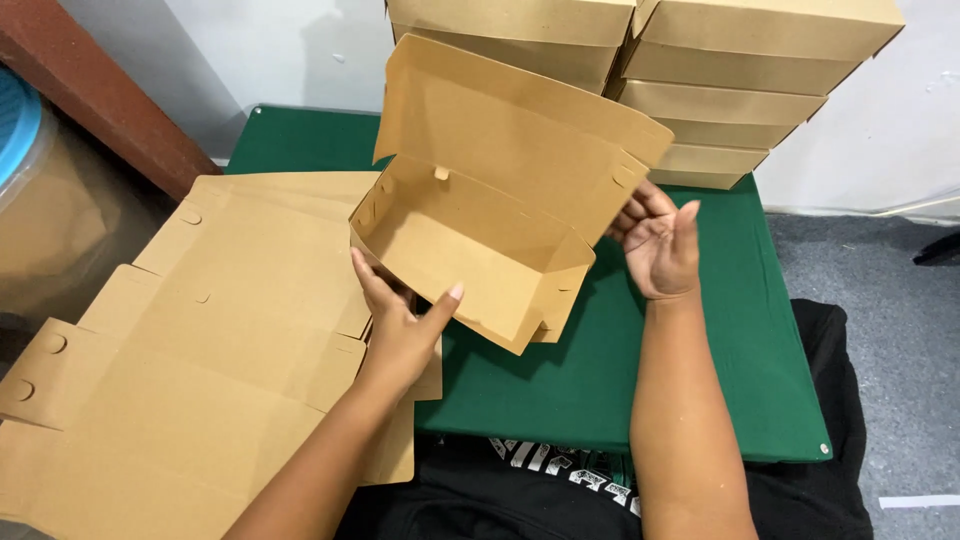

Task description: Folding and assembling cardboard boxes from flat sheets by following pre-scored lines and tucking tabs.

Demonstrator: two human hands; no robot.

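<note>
Two bare hands, yours, meet around one brown cardboard box (pixel 470 240) that is folded into shape with its lid standing open, tilted toward you above the green worktop (pixel 700 340). Your left hand (pixel 400 325) grips the box's near wall from below, thumb up against the front edge and fingers spread along the left side. Your right hand (pixel 660 245) is held open, palm turned inward, with fingers loosely curled, just beside the lid's right corner; whether it touches the cardboard cannot be told.

One loose pile of flat, unfolded box blanks (pixel 210 350) lies to your left, partly on the worktop and partly overhanging it. At least three sheets overlap there, but an exact count cannot be made. Your left forearm crosses over this pile.

Two stacks of finished, closed boxes stand at the far edge of the worktop against a pale wall. The left stack (pixel 510 30) shows two boxes and is partly hidden by the open lid. The right stack (pixel 740 90) shows four boxes, leaning slightly. Dark clothing with white print (pixel 560 470) shows at the near edge.
</note>
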